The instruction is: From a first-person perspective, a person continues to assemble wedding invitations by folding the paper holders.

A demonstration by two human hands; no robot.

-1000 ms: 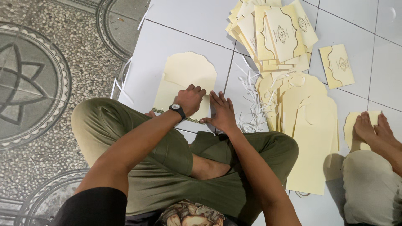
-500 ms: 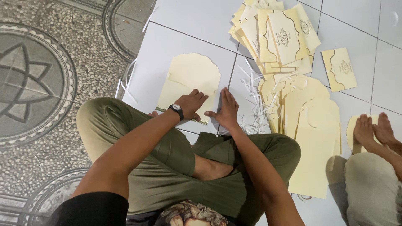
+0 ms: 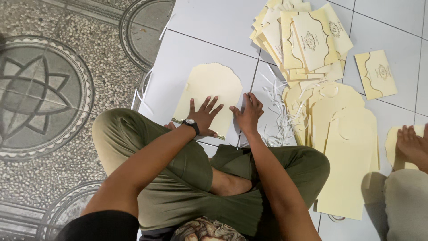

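Note:
A cream die-cut card sheet [image 3: 211, 87] with a scalloped top lies flat on the pale floor tiles in front of my crossed legs. My left hand [image 3: 204, 115], with a black wristwatch, presses flat on the sheet's lower part, fingers spread. My right hand [image 3: 247, 114] rests with fingers apart at the sheet's right edge, over the tile joint. Neither hand holds anything.
A fanned pile of folded cream cards with gold trim [image 3: 299, 38] lies ahead to the right, one card [image 3: 376, 73] apart. Flat cream sheets [image 3: 343, 147] are stacked on the right, beside white paper strips [image 3: 277, 111]. Another person's foot [image 3: 412, 145] rests at the right edge. A patterned pebble floor [image 3: 44, 96] is on the left.
Both hands have slid forward and flattened on the cream sheet, with the fingers spreading. The view has also shifted slightly.

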